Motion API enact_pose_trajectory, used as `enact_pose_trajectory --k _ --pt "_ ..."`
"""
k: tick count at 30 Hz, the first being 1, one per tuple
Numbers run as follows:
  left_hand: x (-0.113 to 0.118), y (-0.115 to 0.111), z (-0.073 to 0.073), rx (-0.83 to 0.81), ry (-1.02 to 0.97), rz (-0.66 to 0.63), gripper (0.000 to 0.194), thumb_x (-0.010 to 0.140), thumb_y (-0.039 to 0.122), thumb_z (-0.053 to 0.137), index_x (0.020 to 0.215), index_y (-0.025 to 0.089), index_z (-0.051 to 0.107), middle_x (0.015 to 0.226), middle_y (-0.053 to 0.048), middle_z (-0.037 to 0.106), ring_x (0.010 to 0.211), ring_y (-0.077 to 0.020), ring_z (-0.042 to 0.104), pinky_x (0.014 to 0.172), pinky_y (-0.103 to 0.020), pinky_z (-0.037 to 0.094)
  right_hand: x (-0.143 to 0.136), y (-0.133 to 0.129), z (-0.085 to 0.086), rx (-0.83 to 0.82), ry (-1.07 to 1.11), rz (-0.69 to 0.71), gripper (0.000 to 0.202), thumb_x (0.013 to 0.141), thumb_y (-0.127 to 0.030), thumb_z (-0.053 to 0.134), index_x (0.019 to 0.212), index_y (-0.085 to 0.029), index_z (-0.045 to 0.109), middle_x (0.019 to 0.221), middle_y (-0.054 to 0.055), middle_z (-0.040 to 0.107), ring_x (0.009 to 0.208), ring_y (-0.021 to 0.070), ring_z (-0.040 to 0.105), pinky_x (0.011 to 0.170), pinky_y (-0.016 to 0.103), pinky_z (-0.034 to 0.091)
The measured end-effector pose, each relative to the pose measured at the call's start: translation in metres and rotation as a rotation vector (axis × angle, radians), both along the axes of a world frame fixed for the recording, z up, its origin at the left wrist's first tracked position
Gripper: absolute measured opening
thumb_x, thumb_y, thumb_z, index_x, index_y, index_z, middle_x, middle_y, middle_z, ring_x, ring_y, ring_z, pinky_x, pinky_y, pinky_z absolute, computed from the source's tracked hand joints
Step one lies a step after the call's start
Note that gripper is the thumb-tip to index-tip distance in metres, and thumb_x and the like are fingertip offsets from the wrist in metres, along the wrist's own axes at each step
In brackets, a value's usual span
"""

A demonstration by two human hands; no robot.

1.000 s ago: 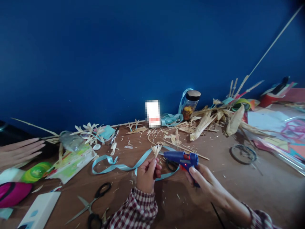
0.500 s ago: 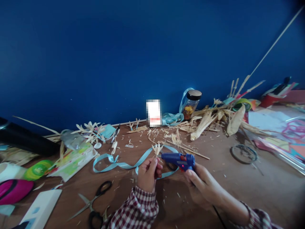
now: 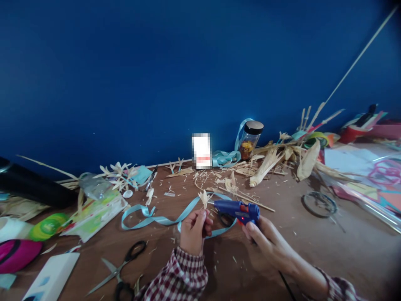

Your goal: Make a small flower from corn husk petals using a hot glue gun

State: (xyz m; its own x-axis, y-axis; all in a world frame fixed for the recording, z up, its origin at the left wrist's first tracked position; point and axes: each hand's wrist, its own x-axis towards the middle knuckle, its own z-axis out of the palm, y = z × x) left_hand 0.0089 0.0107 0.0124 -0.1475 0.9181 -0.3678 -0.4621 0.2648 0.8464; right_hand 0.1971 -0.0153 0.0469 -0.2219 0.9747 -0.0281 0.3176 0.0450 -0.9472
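Observation:
Between the fingertips of my left hand point(image 3: 194, 228) stands a small pale corn-husk flower point(image 3: 204, 197), petals up, its base pinched. My right hand point(image 3: 269, 242) is closed round the handle of a blue hot glue gun point(image 3: 238, 209) with a small red light lit. The gun points left, its nozzle beside the flower's base; whether they touch I cannot tell. Light blue ribbon point(image 3: 169, 218) curls over the table behind my left hand and under the gun. Open scissors point(image 3: 117, 269) with black handles lie left of my left sleeve.
A dark-lidded glass jar point(image 3: 250, 140) leans near the blue wall. Dried husks point(image 3: 267, 165) and scraps cover the table's back. At left are a black cylinder point(image 3: 34, 184), a paint-stained tray point(image 3: 97, 215) and a white box point(image 3: 52, 276). A wire coil point(image 3: 319, 205) lies at right.
The flower has turned and tilted a little to the left in my left hand. The glue gun has shifted slightly right, its metal tip now showing. The whole view has moved slightly.

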Motion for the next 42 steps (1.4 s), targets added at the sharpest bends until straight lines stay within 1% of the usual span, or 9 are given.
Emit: enact_pose_trajectory --k 4,6,11,15,18,22,27,36,42 --pt "0.000 0.002 0.001 -0.020 0.001 0.018 0.035 0.057 0.042 0.075 0.068 0.011 0.064 0.047 0.002 0.058 0.035 -0.0050 0.045 0.034 -0.015 0.035 0.000 0.000 0.008 -0.031 0.021 0.031 0.041 0.090 -0.050 0.033 0.072 -0.017 0.049 0.064 0.000 0.047 0.058 0.0119 0.042 0.056 0.023 0.037" --pt "0.000 0.002 0.002 -0.036 -0.012 0.027 0.035 0.055 0.042 0.075 0.067 0.011 0.064 0.047 0.002 0.057 0.036 -0.0050 0.046 0.034 -0.015 0.034 0.000 0.000 0.007 -0.050 0.032 0.040 0.039 0.090 -0.048 0.035 0.072 -0.017 0.050 0.065 0.000 0.048 0.058 0.0112 0.041 0.056 0.022 0.037" --pt "-0.001 0.004 0.002 -0.062 -0.042 0.024 0.034 0.054 0.040 0.076 0.068 0.011 0.064 0.047 0.002 0.057 0.035 -0.0048 0.045 0.034 -0.016 0.033 0.002 0.001 -0.005 -0.125 0.143 0.048 0.035 0.086 -0.050 0.044 0.098 -0.019 0.055 0.072 0.000 0.054 0.063 0.0125 0.048 0.057 0.021 0.042" --pt "-0.001 0.004 0.001 -0.065 -0.055 0.023 0.034 0.054 0.039 0.076 0.068 0.011 0.064 0.046 0.002 0.057 0.034 -0.0044 0.044 0.034 -0.015 0.032 0.002 0.001 -0.003 -0.178 0.202 0.105 0.039 0.086 -0.050 0.043 0.108 -0.020 0.054 0.085 0.005 0.060 0.072 0.0149 0.054 0.064 0.024 0.047" --pt "-0.001 0.003 0.001 -0.062 -0.057 0.035 0.035 0.054 0.041 0.076 0.069 0.011 0.063 0.046 0.003 0.057 0.034 -0.0041 0.043 0.034 -0.015 0.032 0.000 0.001 0.000 -0.198 0.245 0.134 0.036 0.090 -0.046 0.039 0.106 -0.018 0.056 0.092 0.007 0.061 0.075 0.0142 0.055 0.066 0.023 0.047" --pt "-0.001 0.004 0.001 -0.065 -0.070 0.026 0.033 0.055 0.039 0.075 0.068 0.011 0.063 0.046 0.003 0.057 0.033 -0.0038 0.043 0.033 -0.015 0.030 -0.001 -0.001 0.002 -0.200 0.297 0.141 0.036 0.092 -0.044 0.037 0.106 -0.018 0.057 0.092 0.007 0.062 0.072 0.0124 0.054 0.065 0.022 0.046" --pt "0.000 0.003 0.002 -0.049 -0.042 0.023 0.034 0.054 0.041 0.076 0.067 0.011 0.063 0.046 0.003 0.056 0.033 -0.0042 0.043 0.033 -0.015 0.030 -0.002 -0.001 0.004 -0.158 0.229 0.139 0.039 0.091 -0.046 0.038 0.102 -0.016 0.061 0.086 0.008 0.062 0.070 0.0133 0.054 0.065 0.024 0.046" --pt "0.000 0.002 0.001 -0.025 -0.052 0.019 0.034 0.056 0.041 0.075 0.067 0.011 0.063 0.046 0.002 0.056 0.034 -0.0041 0.043 0.033 -0.015 0.031 -0.005 0.000 0.003 -0.123 0.218 0.109 0.039 0.090 -0.046 0.039 0.097 -0.015 0.063 0.075 0.004 0.059 0.060 0.0109 0.048 0.057 0.021 0.041" --pt "0.000 0.001 0.002 -0.023 -0.053 0.014 0.033 0.058 0.040 0.075 0.068 0.011 0.063 0.046 0.003 0.056 0.035 -0.0038 0.044 0.034 -0.014 0.031 -0.004 0.001 0.003 -0.138 0.211 0.097 0.042 0.089 -0.047 0.039 0.095 -0.013 0.063 0.079 0.006 0.060 0.060 0.0114 0.047 0.056 0.022 0.040"
